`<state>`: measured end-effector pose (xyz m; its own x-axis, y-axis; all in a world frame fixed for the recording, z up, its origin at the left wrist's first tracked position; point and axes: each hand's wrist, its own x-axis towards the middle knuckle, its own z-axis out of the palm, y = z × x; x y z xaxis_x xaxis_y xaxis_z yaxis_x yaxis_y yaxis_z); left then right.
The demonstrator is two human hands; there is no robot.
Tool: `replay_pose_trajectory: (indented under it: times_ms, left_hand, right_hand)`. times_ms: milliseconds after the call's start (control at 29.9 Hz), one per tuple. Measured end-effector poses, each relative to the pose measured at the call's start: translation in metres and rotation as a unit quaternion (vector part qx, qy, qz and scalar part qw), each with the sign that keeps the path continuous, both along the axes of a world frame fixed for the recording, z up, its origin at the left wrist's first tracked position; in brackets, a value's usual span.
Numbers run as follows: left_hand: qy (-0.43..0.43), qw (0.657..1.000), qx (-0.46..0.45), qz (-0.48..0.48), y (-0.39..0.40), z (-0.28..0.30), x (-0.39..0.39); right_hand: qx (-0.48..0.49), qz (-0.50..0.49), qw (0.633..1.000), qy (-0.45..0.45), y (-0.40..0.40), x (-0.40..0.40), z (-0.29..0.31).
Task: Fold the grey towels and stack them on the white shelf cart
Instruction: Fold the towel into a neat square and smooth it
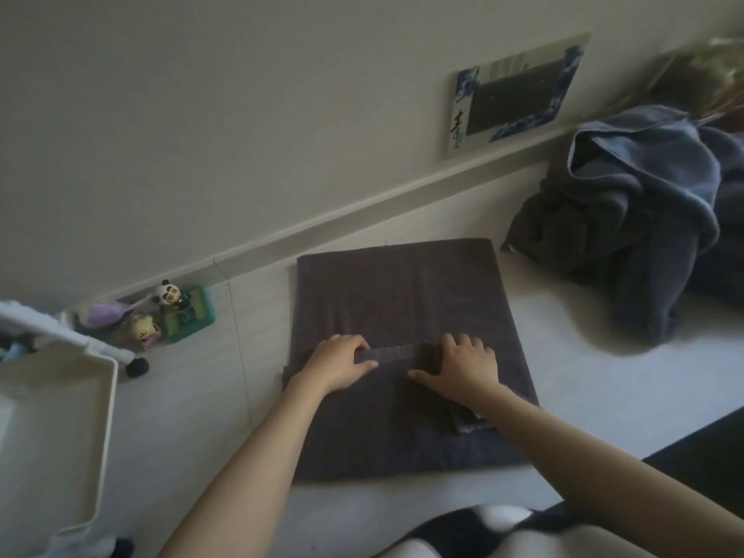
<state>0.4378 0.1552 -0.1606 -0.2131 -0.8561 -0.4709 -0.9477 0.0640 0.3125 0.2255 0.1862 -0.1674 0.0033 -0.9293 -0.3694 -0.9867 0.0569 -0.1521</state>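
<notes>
A dark grey towel [402, 300] lies spread flat on the pale floor in front of me, its near part folded up over the middle. My left hand [336, 362] grips the left end of that folded edge, fingers curled over it. My right hand [463, 364] holds the right end of the same edge, thumb stretched out on the cloth. A heap of unfolded grey-blue towels [628, 219] lies at the right by the wall. The white shelf cart [52, 416] stands at the left edge, its top tray seen from above.
Small toy figures and a green box [161, 316] sit by the baseboard, next to a black cart wheel [137, 366]. A picture card [519, 94] leans on the wall. My knees [503, 533] show at the bottom edge.
</notes>
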Motion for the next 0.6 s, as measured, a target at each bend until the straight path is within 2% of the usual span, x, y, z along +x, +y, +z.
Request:
replay_pose_trajectory:
  times_ms: [67,134,234,335,435,602]
  left_hand:
    - [-0.054,0.998,-0.021,-0.004,-0.001,-0.003,0.006]
    - [-0.11,0.994,-0.016,-0.015,-0.003,-0.009,0.014]
    - [-0.092,0.996,-0.016,-0.016,-0.006,-0.014,0.022]
    - [-0.106,0.991,-0.07,-0.035,-0.011,-0.014,0.02]
    - [-0.14,0.985,-0.085,-0.056,-0.016,-0.011,0.013]
    - [-0.183,0.974,-0.103,-0.083,-0.017,-0.02,0.008]
  right_hand:
    - [-0.014,0.008,1.0,0.011,-0.002,0.002,-0.001]
    - [0.013,0.01,1.0,-0.008,-0.012,-0.006,0.0]
    - [0.094,0.03,0.995,-0.035,-0.03,-0.026,0.008]
    - [0.156,0.043,0.986,-0.036,-0.048,-0.042,0.012]
    - [0.168,0.065,0.983,0.013,-0.06,-0.05,0.017]
    - [0.139,0.168,0.956,0.194,-0.063,-0.052,0.018]
